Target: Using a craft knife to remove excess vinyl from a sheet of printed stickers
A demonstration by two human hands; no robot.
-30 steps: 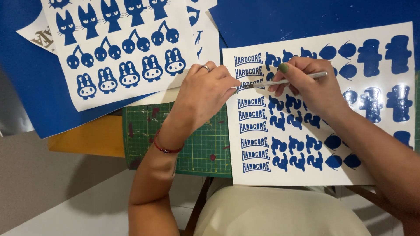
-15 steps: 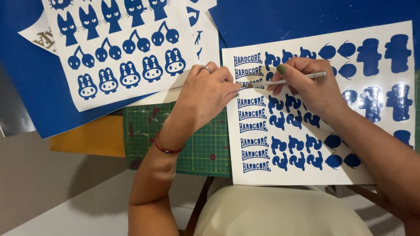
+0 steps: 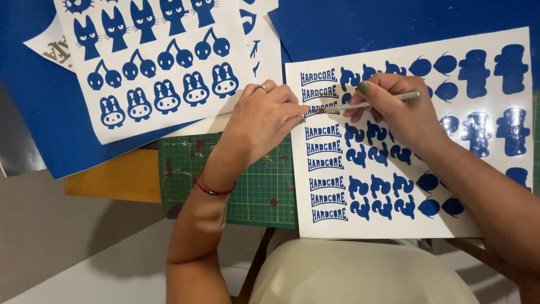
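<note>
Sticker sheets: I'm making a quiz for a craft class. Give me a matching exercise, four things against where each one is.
1. left hand
2. tool
3. cutting mat
4. bunny sheet

a. top left, on blue vinyl
b. in the right hand
c. under the left wrist
d. pressing the right sheet's left edge

Pairs: 1-d, 2-b, 3-c, 4-a

Bright, even overhead light; sharp focus; glare on right sticker sheet [image 3: 495, 129].
</note>
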